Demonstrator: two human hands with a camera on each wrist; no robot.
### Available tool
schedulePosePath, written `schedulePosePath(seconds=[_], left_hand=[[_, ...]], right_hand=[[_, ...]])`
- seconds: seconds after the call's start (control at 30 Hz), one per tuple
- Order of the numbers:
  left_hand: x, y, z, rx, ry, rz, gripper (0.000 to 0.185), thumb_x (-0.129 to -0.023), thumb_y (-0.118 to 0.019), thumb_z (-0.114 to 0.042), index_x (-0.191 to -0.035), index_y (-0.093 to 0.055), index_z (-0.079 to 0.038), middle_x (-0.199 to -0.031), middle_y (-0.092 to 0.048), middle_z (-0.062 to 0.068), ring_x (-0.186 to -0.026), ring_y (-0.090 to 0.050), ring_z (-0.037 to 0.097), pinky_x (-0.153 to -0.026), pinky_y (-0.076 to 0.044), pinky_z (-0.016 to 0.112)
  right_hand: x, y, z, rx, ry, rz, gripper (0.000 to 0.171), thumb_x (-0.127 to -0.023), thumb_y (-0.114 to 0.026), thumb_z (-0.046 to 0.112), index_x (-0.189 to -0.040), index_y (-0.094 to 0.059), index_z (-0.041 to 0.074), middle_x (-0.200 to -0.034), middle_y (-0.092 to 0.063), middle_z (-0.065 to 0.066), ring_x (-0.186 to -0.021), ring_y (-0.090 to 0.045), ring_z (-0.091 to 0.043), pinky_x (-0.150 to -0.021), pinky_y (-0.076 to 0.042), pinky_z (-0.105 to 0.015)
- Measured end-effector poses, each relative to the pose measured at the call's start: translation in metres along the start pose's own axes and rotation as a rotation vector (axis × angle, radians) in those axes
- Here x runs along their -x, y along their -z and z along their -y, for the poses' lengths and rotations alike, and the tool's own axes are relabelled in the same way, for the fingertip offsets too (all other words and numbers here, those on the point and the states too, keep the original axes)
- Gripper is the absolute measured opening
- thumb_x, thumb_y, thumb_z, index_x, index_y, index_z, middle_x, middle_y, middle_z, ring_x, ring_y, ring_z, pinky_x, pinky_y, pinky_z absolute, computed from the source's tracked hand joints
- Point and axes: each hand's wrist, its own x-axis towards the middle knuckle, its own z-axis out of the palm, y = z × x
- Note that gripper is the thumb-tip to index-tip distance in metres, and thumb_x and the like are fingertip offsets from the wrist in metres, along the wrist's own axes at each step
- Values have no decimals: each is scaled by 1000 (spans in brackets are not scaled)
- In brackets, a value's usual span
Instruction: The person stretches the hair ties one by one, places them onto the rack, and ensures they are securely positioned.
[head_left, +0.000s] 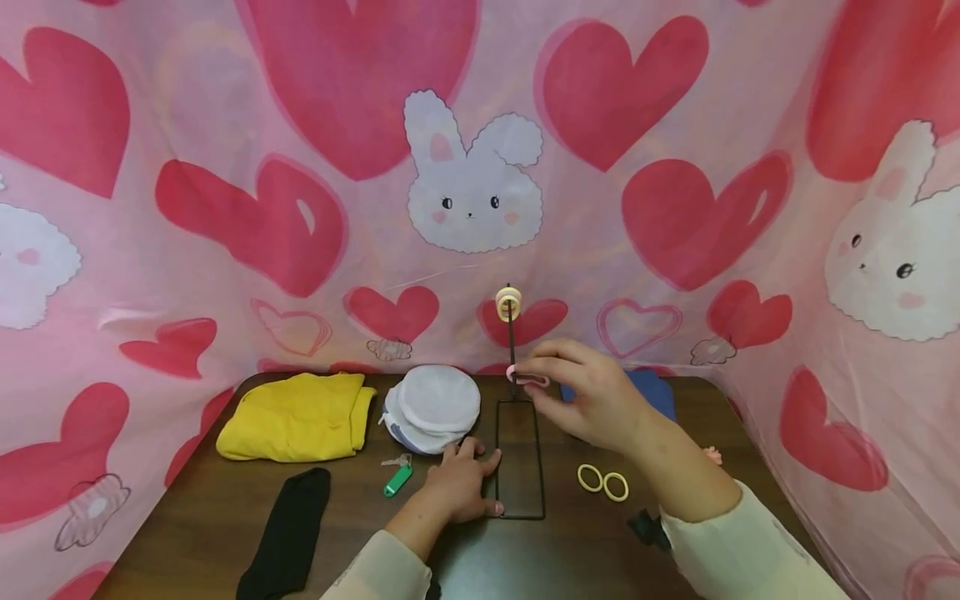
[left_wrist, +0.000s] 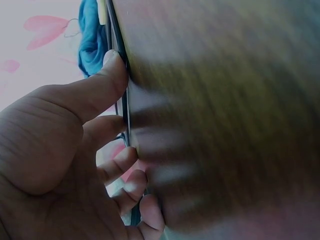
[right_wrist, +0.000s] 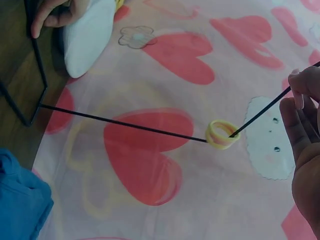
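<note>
Head view: a pink ring (head_left: 528, 379), judged light and soft, is pinched at its rim by the right hand (head_left: 592, 392); the stand (head_left: 520, 458) base is pressed flat by the left hand (head_left: 461, 483).

We read this as a home-style tabletop setup, not a shop or lab. A dark wood table (head_left: 187, 517) is screened on three sides by a pink cloth backdrop (head_left: 225, 125) printed with red hearts and white bunnies. Household bits lie on the table: a folded yellow cloth (head_left: 296, 417), a black sock (head_left: 288, 533), a white round pouch (head_left: 435, 407), a green key tag (head_left: 397, 480), yellow hair rings (head_left: 602, 482), a blue cloth (head_left: 656, 392).
</note>
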Motion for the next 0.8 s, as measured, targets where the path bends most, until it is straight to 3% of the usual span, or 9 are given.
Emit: schedulePosePath(seconds=[0.2,0.33,0.53,0.8], left_hand=[[1,0,0,4,1,-7,85,-81,-82,-59,-155,-50,-31,-146,-41,5,-129,-39,35,-85,-49,61],[1,-1,0,2,2,-9,85,-81,-82,-59,-155,-50,-32,-145,-41,5,-129,-39,35,-84,-49,60],[1,-2,0,4,-1,-18,85,-81,-82,-59,-155,-51,-32,-145,-41,5,-128,-39,34,-84,-49,60],[1,-3,0,3,1,-14,86,-80,-82,-60,-155,-50,-33,-146,-41,4,-128,-39,34,-84,-49,60]], right_hand=[[-4,-8,-20,24,-123,9,35,-83,-84,5,-116,-78,11,-112,-68,-4,-90,-66,-16,-74,-56,-26],[-8,-16,-33,39,-190,-7,39,-82,-84,1,-118,-77,10,-116,-67,-5,-90,-67,-15,-77,-58,-32],[-14,-30,-53,56,-232,-85,39,-82,-84,-2,-119,-74,3,-114,-66,-11,-82,-69,-18,-75,-59,-36],[-15,-40,-70,51,-289,-154,41,-80,-87,-2,-119,-75,2,-113,-65,-13,-81,-70,-23,-75,-60,-39]])
